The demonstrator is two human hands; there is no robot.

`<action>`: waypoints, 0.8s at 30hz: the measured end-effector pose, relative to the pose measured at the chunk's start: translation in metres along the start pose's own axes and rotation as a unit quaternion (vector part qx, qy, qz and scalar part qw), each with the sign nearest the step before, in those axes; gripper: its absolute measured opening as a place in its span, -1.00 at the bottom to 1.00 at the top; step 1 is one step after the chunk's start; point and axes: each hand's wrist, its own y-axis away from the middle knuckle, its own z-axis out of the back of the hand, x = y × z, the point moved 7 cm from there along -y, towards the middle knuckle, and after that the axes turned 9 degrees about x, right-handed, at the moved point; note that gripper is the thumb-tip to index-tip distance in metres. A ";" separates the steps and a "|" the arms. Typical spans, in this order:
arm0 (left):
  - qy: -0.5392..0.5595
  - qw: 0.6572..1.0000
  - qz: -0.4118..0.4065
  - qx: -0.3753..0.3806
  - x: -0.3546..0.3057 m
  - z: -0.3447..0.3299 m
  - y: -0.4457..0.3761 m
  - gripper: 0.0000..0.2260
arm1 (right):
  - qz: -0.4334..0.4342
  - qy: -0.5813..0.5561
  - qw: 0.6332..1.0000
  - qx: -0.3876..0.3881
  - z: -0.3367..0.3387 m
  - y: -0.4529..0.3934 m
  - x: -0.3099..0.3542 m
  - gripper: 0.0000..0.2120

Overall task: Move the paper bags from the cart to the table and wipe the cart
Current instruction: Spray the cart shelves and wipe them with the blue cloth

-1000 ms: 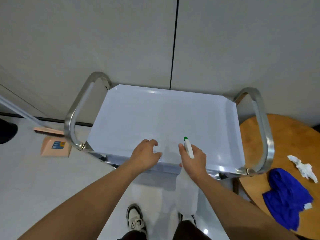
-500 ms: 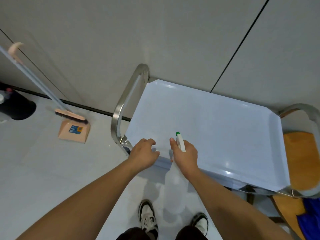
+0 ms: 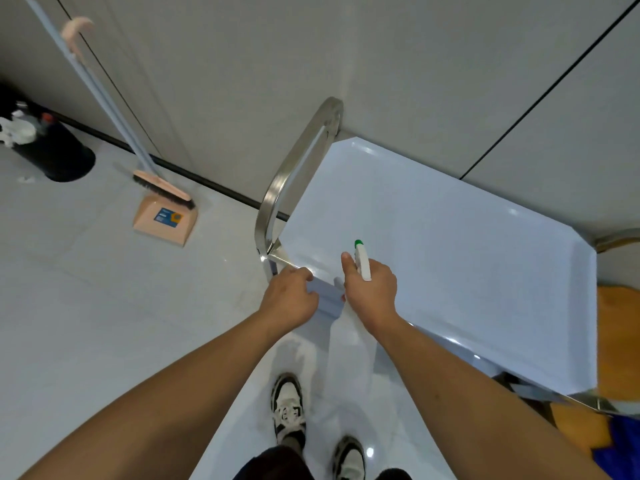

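Observation:
The cart (image 3: 450, 258) has a pale blue top tray and chrome handles (image 3: 294, 168); no paper bags are on it. My right hand (image 3: 370, 289) grips a translucent spray bottle (image 3: 351, 344) with a white, green-tipped nozzle pointing over the tray; the bottle's body hangs below the cart's near edge. My left hand (image 3: 289, 297) curls over the cart's near rim close to its left corner, fingers bent on the edge. A wooden round table (image 3: 616, 341) shows at the right behind the cart, with a blue cloth (image 3: 620, 445) at the bottom right.
A pink broom and dustpan (image 3: 164, 216) lean against the grey wall at left. A black bin (image 3: 52, 150) stands on the floor at far left. My two sneakers (image 3: 289, 407) are on the glossy white floor below the cart edge.
The view has swung left, so the cart now sits to the right and the broom and bin have come in. Both hands keep their hold at the cart's near left corner.

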 end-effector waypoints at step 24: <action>-0.188 0.964 -0.175 0.067 -0.260 -0.203 0.097 -0.60 | -0.078 -0.143 0.962 -0.221 0.286 0.133 -0.203 -0.54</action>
